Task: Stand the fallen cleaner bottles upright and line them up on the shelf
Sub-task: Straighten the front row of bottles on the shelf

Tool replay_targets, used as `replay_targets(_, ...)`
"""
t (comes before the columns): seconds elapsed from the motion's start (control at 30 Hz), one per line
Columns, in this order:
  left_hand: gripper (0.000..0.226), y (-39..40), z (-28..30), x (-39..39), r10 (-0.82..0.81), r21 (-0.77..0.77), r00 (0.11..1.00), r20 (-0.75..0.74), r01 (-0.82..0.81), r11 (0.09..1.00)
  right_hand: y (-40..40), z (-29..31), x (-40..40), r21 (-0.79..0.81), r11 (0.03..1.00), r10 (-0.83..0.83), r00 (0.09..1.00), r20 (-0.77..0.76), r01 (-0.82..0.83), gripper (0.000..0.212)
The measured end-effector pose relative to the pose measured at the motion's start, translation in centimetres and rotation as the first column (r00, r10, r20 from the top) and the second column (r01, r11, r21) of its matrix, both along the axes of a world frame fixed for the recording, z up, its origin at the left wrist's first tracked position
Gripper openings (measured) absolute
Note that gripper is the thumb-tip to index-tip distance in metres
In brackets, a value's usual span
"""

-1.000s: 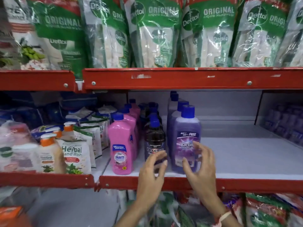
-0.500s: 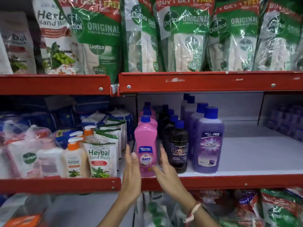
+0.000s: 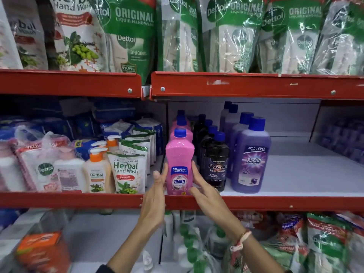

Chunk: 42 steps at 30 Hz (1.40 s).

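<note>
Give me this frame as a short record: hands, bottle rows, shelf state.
left hand: open palm against the left side of the pink bottle
right hand: fingers on the pink bottle's right side
pink bottle: upright, front of its row, at the shelf edge
black bottle: upright, front of the middle row
purple bottle: upright, front of the right row
fallen bottles: none visible
shelf: bare white surface right of the purple row
</note>
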<state>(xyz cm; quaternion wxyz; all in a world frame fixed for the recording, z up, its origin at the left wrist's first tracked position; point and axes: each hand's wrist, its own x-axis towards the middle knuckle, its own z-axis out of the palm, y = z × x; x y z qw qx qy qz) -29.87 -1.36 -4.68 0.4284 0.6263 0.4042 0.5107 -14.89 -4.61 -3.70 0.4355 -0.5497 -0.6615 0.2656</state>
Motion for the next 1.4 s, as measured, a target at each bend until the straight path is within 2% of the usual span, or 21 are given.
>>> replay_targets(0.1, 0.067, -0.4, 0.3, 0.0, 0.006, -0.01, 0.999, -0.042, -0.006, 1.0, 0.0, 0.2, 0.3, 0.007, 1.0, 0.031, 1.0, 0.004, -0.031, 0.067)
replay_targets(0.17, 0.068, -0.9, -0.1, 0.6, 0.074, 0.024, 0.997, -0.005, -0.074, 0.997, -0.4, 0.3, 0.7, 0.018, 0.999, 0.037, 0.999, 0.002, -0.037, 0.063)
replay_targets(0.23, 0.065, -2.0, -0.4, 1.6, 0.25, 0.133, 0.967, 0.048, -0.255, 0.958, -1.0, 0.0, 1.5, 0.055, 0.997, -0.051, 0.997, -0.05, 0.053, 0.055)
replay_targets(0.3, 0.055, -3.2, -0.4, 3.1, 0.379, 0.274, 0.919, 0.106, -0.393, 0.878, -1.7, -0.5, 2.8, 0.115, 0.961, -0.236, 0.962, -0.137, 0.252, 0.043)
replay_targets(0.37, 0.046, -3.8, -0.4, 5.0, 0.3, 0.342, 0.95, 0.082, -0.31, 0.887, -2.0, -0.8, 4.6, 0.151, 0.893, -0.394, 0.898, -0.197, 0.424, 0.036)
replay_targets(0.43, 0.045, -3.7, -0.2, 7.3, 0.141, 0.309, 0.988, -0.056, -0.117, 0.944, -1.8, -0.8, 6.2, 0.132, 0.865, -0.459, 0.869, -0.184, 0.484, 0.042)
replay_targets(0.5, 0.059, -3.4, 0.1, 9.9, 0.037, 0.201, 0.986, -0.16, -0.004, 0.98, -1.5, -0.5, 7.5, 0.068, 0.906, -0.408, 0.906, -0.112, 0.417, 0.058)
replay_targets(0.57, 0.075, -2.7, 0.7, 11.6, -0.007, 0.085, 0.983, -0.185, 0.023, 0.996, -1.0, -0.1, 7.7, 0.011, 0.952, -0.305, 0.952, -0.034, 0.306, 0.071)
replay_targets(0.73, 0.074, -1.3, 1.4, 12.7, -0.006, 0.011, 0.971, -0.238, 0.009, 1.0, -0.6, 1.2, 8.0, -0.049, 0.982, -0.178, 0.981, 0.079, 0.182, 0.082)
replay_targets(0.83, 0.079, -1.7, 1.1, 11.9, 0.004, 0.029, 0.973, -0.232, 0.003, 1.0, -1.1, 0.7, 8.3, -0.013, 0.985, -0.17, 0.983, 0.074, 0.171, 0.08)
replay_targets(0.93, 0.075, -2.6, 0.9, 10.9, 0.045, 0.036, 0.962, -0.269, -0.037, 0.999, -1.9, 0.1, 8.8, 0.031, 0.99, -0.138, 0.988, 0.071, 0.136, 0.08)
replay_targets(1.07, 0.089, -3.4, 0.2, 9.9, 0.08, 0.067, 0.934, -0.349, -0.06, 0.996, -3.3, 0.0, 9.0, 0.05, 0.995, -0.086, 0.995, 0.046, 0.083, 0.078)
replay_targets(1.17, 0.088, -3.3, -0.1, 9.5, 0.098, 0.06, 0.925, -0.367, -0.082, 0.995, -3.6, -0.1, 9.1, 0.063, 0.996, -0.072, 0.996, 0.05, 0.069, 0.077)
replay_targets(1.3, 0.085, -4.1, -0.4, 10.1, 0.155, 0.119, 0.933, -0.325, -0.122, 0.985, -3.8, 0.0, 9.6, 0.056, 0.997, -0.056, 0.997, 0.046, 0.053, 0.072)
replay_targets(1.4, 0.062, -5.3, -1.3, 11.6, 0.329, 0.298, 0.923, -0.2, -0.263, 0.918, -4.2, -0.4, 10.7, 0.072, 0.99, -0.119, 0.993, -0.015, 0.119, 0.06)
